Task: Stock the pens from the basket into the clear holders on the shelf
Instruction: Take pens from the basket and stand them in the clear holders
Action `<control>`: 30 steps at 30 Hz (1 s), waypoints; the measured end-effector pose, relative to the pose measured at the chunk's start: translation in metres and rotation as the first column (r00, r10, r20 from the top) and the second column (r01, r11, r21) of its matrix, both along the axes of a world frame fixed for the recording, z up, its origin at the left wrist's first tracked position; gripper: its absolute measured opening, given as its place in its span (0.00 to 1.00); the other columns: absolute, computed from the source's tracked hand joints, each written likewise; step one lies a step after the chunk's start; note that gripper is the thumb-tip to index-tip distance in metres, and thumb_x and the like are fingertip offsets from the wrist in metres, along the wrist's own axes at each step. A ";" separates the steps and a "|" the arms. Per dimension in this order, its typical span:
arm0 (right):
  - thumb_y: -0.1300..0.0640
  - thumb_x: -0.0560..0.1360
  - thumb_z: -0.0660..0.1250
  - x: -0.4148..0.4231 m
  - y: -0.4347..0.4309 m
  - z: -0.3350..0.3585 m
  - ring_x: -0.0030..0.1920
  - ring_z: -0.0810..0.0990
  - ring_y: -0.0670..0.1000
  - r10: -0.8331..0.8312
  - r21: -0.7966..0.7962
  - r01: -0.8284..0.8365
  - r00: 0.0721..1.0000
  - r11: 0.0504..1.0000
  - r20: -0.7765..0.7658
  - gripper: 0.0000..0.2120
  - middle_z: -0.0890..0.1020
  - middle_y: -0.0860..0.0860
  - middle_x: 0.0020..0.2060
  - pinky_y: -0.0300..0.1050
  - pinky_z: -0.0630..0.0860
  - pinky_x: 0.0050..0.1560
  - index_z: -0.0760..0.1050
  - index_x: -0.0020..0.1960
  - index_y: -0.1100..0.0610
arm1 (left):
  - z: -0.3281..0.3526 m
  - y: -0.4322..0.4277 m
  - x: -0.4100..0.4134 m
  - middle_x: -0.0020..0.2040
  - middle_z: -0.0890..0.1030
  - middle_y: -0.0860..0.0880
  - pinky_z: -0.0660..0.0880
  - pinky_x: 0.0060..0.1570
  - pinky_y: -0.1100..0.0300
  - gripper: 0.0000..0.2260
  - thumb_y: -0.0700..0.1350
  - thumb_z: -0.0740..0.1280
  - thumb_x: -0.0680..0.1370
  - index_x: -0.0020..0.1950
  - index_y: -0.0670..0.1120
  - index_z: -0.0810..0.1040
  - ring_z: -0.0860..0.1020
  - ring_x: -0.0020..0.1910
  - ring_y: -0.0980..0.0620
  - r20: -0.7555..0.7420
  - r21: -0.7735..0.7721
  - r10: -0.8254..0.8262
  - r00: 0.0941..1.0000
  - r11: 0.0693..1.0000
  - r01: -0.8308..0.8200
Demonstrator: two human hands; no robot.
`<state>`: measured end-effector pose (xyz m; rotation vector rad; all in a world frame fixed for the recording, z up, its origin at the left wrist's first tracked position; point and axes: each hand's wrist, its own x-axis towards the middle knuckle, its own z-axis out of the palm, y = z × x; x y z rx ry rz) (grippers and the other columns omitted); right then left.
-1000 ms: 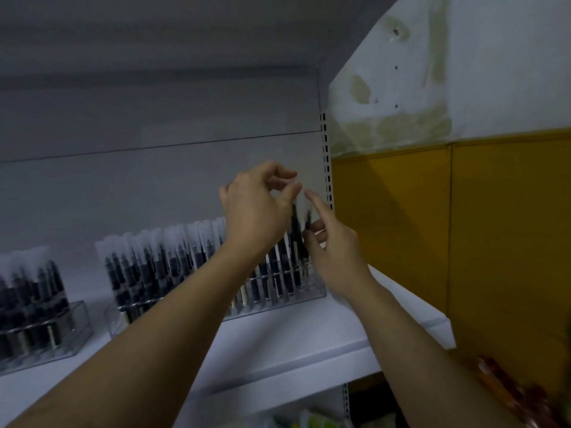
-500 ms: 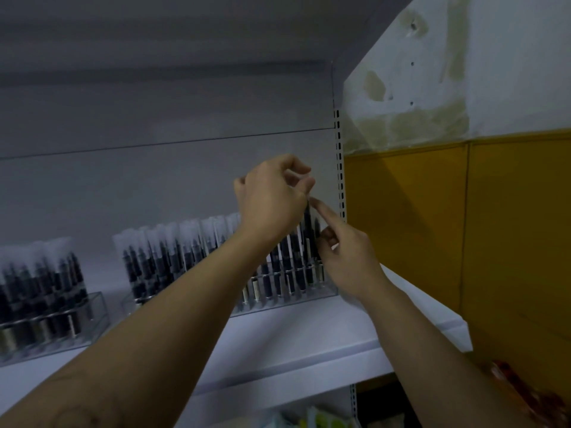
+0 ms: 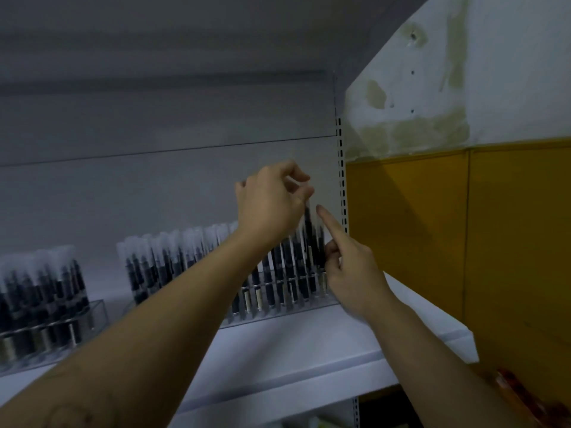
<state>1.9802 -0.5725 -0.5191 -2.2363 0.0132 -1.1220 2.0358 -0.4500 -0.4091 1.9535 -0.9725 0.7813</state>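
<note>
Fingers (image 3: 304,193) of my left hand (image 3: 272,208) pinch the top of a pen (image 3: 308,225), upright at the right end of the clear holder (image 3: 278,313) on the shelf (image 3: 293,350). At 4 o'clock from it, my right hand (image 3: 349,273) points its index finger (image 3: 326,216) toward 11 o'clock beside the pen. Its other fingers curl against the neighbouring pens, and I cannot tell whether they grip one.

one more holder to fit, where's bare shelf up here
Bare shelf runs in front of the long holder and past its right end, toward the yellow panel. A gap separates it from the left holder. Crowded: its right end, where left hand and right hand meet.
</note>
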 end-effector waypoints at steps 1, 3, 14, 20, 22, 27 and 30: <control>0.68 0.77 0.59 0.000 0.000 0.000 0.40 0.74 0.52 0.004 0.009 -0.004 1.000 1.000 -0.004 0.41 0.74 0.49 0.40 0.54 0.77 0.41 0.49 0.74 0.30 | -0.001 0.001 0.001 0.38 0.79 0.60 0.72 0.59 0.46 0.03 0.52 0.69 0.76 0.45 0.57 0.75 0.79 0.44 0.58 0.006 -0.003 -0.010 1.000 1.000 0.010; 0.68 0.77 0.59 0.000 -0.001 0.000 0.40 0.74 0.52 0.007 0.020 -0.007 1.000 1.000 -0.011 0.41 0.74 0.50 0.41 0.55 0.77 0.41 0.50 0.74 0.30 | -0.002 0.005 -0.001 0.37 0.78 0.61 0.72 0.59 0.46 0.03 0.53 0.70 0.76 0.45 0.58 0.76 0.79 0.44 0.60 0.030 -0.006 -0.029 0.999 1.000 0.029; 0.72 0.73 0.60 -0.003 0.000 0.001 0.41 0.75 0.52 0.024 0.046 -0.022 0.999 0.999 -0.043 0.46 0.74 0.48 0.40 0.55 0.77 0.41 0.50 0.73 0.29 | -0.034 0.000 0.000 0.49 0.80 0.55 0.68 0.58 0.53 0.08 0.53 0.66 0.78 0.54 0.53 0.78 0.75 0.54 0.51 0.136 0.194 0.097 0.986 0.973 -0.123; 0.72 0.73 0.60 -0.002 0.000 0.000 0.42 0.75 0.51 0.007 0.035 -0.006 0.999 0.999 -0.046 0.46 0.73 0.48 0.42 0.52 0.77 0.41 0.49 0.72 0.27 | -0.044 0.006 0.001 0.53 0.80 0.50 0.72 0.51 0.55 0.10 0.48 0.66 0.79 0.57 0.46 0.79 0.74 0.54 0.49 0.187 0.198 0.037 0.982 0.977 -0.074; 0.71 0.74 0.60 -0.002 -0.001 0.000 0.43 0.75 0.50 -0.003 0.027 0.004 0.999 1.000 -0.052 0.45 0.73 0.47 0.42 0.51 0.77 0.42 0.49 0.73 0.29 | -0.045 0.008 0.001 0.54 0.80 0.49 0.72 0.52 0.54 0.10 0.47 0.67 0.78 0.58 0.46 0.78 0.74 0.54 0.49 0.202 0.210 0.031 0.979 0.975 -0.074; 0.69 0.75 0.62 -0.003 0.002 0.000 0.44 0.75 0.48 -0.013 0.002 0.013 0.999 1.000 -0.053 0.45 0.74 0.46 0.43 0.51 0.78 0.44 0.47 0.75 0.31 | -0.042 0.013 0.000 0.59 0.78 0.49 0.71 0.57 0.54 0.15 0.48 0.67 0.78 0.64 0.48 0.75 0.74 0.59 0.48 0.219 0.304 0.013 0.976 0.949 -0.081; 0.64 0.75 0.66 -0.009 0.003 0.003 0.52 0.74 0.45 -0.070 0.061 0.071 0.997 0.996 -0.023 0.45 0.74 0.45 0.53 0.43 0.76 0.48 0.43 0.76 0.34 | -0.038 0.019 -0.008 0.65 0.75 0.52 0.63 0.66 0.55 0.19 0.51 0.66 0.78 0.69 0.52 0.71 0.71 0.64 0.50 0.235 0.354 0.039 0.971 0.927 -0.123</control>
